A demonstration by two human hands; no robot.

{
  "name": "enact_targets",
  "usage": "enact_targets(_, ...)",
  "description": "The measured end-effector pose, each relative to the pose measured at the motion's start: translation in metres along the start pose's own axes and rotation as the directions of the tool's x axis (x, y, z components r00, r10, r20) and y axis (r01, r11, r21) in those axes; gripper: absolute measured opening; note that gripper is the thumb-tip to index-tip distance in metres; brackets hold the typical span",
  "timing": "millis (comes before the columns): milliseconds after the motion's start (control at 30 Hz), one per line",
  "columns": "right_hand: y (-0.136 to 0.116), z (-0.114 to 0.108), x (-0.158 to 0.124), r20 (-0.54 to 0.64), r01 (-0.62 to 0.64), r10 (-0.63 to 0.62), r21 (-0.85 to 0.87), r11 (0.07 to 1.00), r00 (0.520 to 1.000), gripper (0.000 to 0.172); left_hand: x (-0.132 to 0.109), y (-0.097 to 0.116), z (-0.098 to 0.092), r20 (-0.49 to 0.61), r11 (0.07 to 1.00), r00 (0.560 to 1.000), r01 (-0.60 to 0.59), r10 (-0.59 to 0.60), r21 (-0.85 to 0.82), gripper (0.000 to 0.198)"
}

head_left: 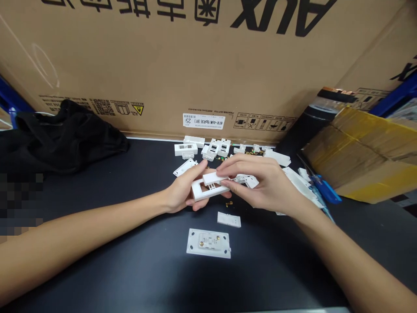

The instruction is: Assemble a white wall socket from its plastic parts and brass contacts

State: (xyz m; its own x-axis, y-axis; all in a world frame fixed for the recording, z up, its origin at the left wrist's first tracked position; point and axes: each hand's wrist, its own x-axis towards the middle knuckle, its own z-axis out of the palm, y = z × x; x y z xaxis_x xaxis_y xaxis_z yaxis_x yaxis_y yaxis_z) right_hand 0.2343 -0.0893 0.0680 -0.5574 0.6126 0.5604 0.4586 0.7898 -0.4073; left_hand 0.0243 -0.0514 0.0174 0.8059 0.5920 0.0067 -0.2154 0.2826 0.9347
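Cardboard box (163, 69): top cut off; along the back of the dark tabletop (130, 261)
Black cloth (71, 137): cut off at left; folds hard to make out
Right hand (263, 178): thumb and fingers pinching a white cover (211, 178); palm downward
Left hand (180, 189): half-curled, gripping a white frame (198, 191); some fingers hidden underneath; palm upturned
White frame: between both hands, tilted
White cover: at the frame's opening; right end hidden; cannot tell whether seated

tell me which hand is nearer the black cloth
Left. The left hand is to the right of the black cloth; the right hand is farther right, beyond the left.
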Motion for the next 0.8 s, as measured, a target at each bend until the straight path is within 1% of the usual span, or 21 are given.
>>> enact_targets(167,-0.002,-0.002,0.001,0.019,0.013,-0.013,0.003,1.000,1.000,0.016,0.000,0.000,0.002,-0.016,0.998,1.000,-0.025,0.026,0.051,0.051)
enact_targets(267,-0.003,-0.004,0.001,0.019,0.009,-0.009,0.003,1.000,1.000,0.015,0.000,-0.001,0.002,-0.015,0.998,0.999,-0.051,0.052,0.048,0.045)
enact_targets(367,-0.003,-0.005,0.001,-0.005,-0.008,0.008,-0.015,1.000,1.000,0.013,0.000,-0.002,0.002,-0.035,0.996,0.995,-0.090,0.091,0.019,0.045)
enact_targets(567,-0.007,-0.007,0.000,-0.066,-0.053,0.048,-0.087,0.995,0.997,0.014,-0.002,-0.006,0.002,-0.134,0.984,0.981,-0.150,0.137,-0.097,0.036)
enact_targets(700,-0.009,-0.002,0.000,-0.115,-0.117,0.111,-0.051,0.992,0.987,0.016,-0.003,-0.008,0.003,-0.265,0.970,0.943,-0.229,0.201,-0.080,0.031)
enact_targets(800,-0.011,0.007,0.001,-0.171,-0.143,0.137,-0.023,0.989,0.976,0.013,-0.003,-0.009,0.004,-0.314,0.955,0.915,-0.288,0.252,-0.072,0.034)
